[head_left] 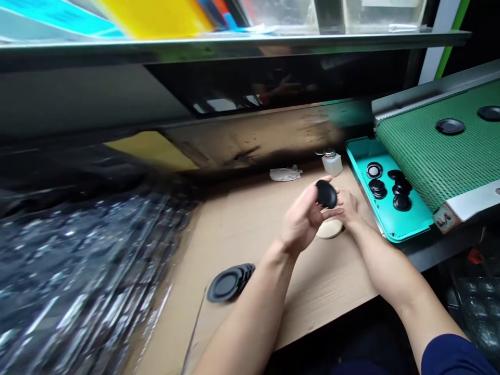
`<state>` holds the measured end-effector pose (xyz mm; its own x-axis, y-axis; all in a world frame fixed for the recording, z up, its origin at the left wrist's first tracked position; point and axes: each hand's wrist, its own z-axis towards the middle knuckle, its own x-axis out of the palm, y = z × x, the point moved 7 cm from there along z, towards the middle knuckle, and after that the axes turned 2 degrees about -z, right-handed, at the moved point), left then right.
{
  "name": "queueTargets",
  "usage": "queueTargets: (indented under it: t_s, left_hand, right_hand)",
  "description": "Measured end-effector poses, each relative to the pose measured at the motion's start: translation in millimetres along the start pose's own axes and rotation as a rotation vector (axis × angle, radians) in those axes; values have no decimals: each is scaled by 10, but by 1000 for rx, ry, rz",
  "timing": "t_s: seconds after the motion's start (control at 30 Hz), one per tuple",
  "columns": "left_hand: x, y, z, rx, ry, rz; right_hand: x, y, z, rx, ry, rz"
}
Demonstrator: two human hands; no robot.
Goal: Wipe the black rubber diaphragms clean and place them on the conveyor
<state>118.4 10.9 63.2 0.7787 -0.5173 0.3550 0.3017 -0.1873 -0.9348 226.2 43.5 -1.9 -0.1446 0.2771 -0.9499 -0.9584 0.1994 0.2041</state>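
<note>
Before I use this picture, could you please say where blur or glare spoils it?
In the head view, the clear plastic packaging at left is smeared by blur and flecked with glare; also there, the yellow item at top looks overbright and blurred, while the black disc in the left hand is comparatively sharp.

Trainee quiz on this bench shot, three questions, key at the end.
1. Which hand grips the raised black disc?
2. True or false: the white bottle stands outside the teal tray.
3. Fill in: ___ black discs show on the green belt.

Key:
1. The left hand.
2. True.
3. Two, one cut off by the picture's edge.
</note>
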Motion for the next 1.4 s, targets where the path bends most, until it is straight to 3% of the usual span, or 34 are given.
queueTargets:
  t_s: [0.07,0.17,0.23,0.3,0.33,0.43,0.5,0.6,0.73,0.8,0.97,1.07,1.2,1.3,1.4]
  left_hand:
    - [-492,137,-159,-84,-161,-175]
    - [-1060,338,-232,-56,-362,-396]
    - [-1300,447,-214,-17,-470,-526]
    - [-1424,521,-177,-5,-532,-642]
    - [-1448,542,-157,-11,-540,-691]
    - [-1459,543,-107,-27,-518,-773]
    - [-1455,521,-85,-25,-499,-792]
    - [-1430,500,-57,-22,-464,-768]
    - [-1368,511,-32,-29,-432,-619]
    - [-1333,527,-21,-30,-412,-555]
    - [-1380,559,-36,-51,-470,-408]
    - [-1366,586,-39,-137,-436,-499]
    - [-1253,535,-6,-139,-293,-712]
    - [-1226,548,0,-138,-299,-732]
    - [-1193,574,13,-148,-282,-722]
  right_hand:
    - [87,-35,24,17,45,76]
    - [27,-41,50,38,65,130]
    - [-152,32,24,-20,14,111]
    - [-326,142,-48,-136,7,110]
    - [-362,201,-97,-208,71,117]
    - [-267,323,-283,-392,438,98]
    - [-206,342,-341,-434,548,49]
    - [-239,420,-268,-437,421,138]
    - [-426,543,-169,-368,5,418]
    - [-441,624,-214,-371,-119,485]
    - [-282,936,-465,-588,-94,455]
    - [-204,991,-521,-624,-62,348]
    - [-157,884,-415,-508,-97,235]
    - [-175,766,-351,-355,-179,189]
    - [-161,820,-394,-335,-176,215]
